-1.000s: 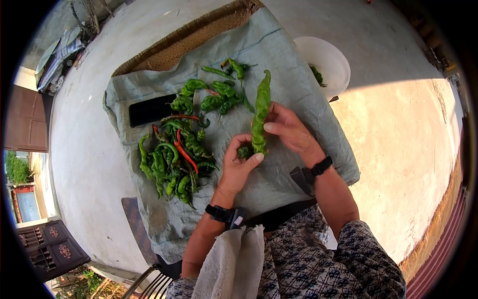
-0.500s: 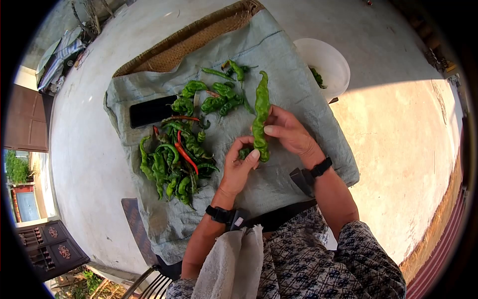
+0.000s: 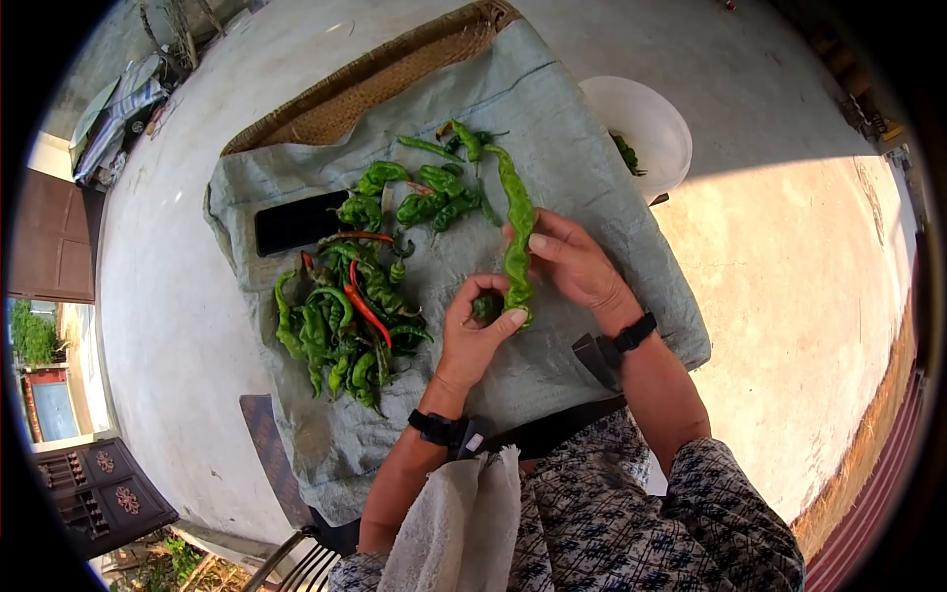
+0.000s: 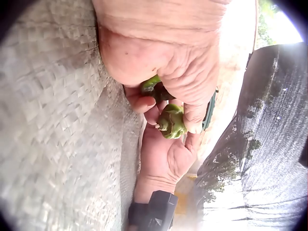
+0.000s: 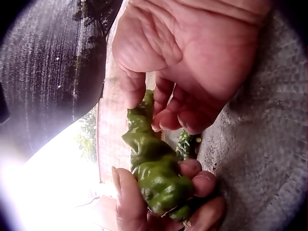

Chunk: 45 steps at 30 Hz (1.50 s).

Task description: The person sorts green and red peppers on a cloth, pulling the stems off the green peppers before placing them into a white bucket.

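Note:
A long, wrinkled green chili pepper (image 3: 515,212) stands slanted between both hands over the cloth. At its lower, stem end, the left hand (image 3: 472,331) grips it with thumb and fingers; that stem end (image 4: 172,122) faces the left wrist camera. Tucked in the same palm is a second, darker green pepper (image 3: 484,308), mostly hidden by the fingers. Higher up, the right hand (image 3: 577,261) pinches the long pepper between thumb and fingers. In the right wrist view, the creased pepper body (image 5: 154,163) runs from one hand to the other.
Green and red peppers (image 3: 340,326) lie heaped on the grey woven cloth (image 3: 582,365), left of the hands. A smaller group of green peppers (image 3: 434,202) lies farther back beside a black phone (image 3: 299,222). A white bowl (image 3: 671,128) holding some green stands at right, behind a wicker edge (image 3: 375,84).
The long pepper's upper tip has swung to the left and the pepper has turned in the hands. The left thumb has shifted along its lower end. Other peppers stay where they were.

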{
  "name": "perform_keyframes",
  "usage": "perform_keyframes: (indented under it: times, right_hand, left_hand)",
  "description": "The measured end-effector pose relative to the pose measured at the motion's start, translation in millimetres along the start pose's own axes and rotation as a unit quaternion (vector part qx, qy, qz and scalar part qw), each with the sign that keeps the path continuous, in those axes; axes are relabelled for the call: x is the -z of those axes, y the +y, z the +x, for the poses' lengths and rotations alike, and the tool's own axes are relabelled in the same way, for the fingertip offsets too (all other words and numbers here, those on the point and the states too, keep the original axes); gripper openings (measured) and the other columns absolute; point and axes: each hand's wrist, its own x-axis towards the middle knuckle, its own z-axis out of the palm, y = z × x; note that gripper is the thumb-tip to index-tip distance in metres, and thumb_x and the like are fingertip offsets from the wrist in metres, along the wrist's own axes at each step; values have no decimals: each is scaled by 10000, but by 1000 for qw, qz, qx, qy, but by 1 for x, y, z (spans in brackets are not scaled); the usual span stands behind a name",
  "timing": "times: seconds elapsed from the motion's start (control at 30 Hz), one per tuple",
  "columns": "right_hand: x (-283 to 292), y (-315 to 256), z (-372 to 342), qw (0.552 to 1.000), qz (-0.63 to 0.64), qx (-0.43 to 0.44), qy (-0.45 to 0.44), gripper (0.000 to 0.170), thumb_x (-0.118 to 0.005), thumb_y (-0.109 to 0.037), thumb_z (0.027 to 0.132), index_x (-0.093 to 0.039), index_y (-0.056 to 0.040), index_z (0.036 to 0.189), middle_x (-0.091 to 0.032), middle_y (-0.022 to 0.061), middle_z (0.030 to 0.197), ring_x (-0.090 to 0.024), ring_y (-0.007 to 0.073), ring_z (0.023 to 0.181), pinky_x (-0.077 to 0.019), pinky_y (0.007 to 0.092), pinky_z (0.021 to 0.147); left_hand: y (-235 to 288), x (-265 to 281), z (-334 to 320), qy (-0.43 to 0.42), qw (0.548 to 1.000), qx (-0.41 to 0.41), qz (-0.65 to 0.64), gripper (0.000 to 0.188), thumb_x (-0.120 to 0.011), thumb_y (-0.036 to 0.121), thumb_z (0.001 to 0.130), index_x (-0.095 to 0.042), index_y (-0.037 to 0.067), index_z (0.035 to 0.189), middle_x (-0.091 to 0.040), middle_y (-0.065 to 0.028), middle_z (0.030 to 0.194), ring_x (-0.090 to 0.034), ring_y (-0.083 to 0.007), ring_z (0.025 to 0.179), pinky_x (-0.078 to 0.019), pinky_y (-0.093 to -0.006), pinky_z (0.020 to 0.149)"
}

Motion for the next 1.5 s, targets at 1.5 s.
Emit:
perform_keyframes:
  times: [1.5]
  right_hand:
    - [4,-5,2,996,88,18,-22,260,-648,-255,1065,-586,-62,1230,-680,119,1221,-636,202,1112,-486,351,1018]
  left_hand:
    - [-1,-7,-2,-8,992,-13,123,215,-804,62,947,-682,27,1120,-631,27,1007,-573,-54,915,-498,-223,810]
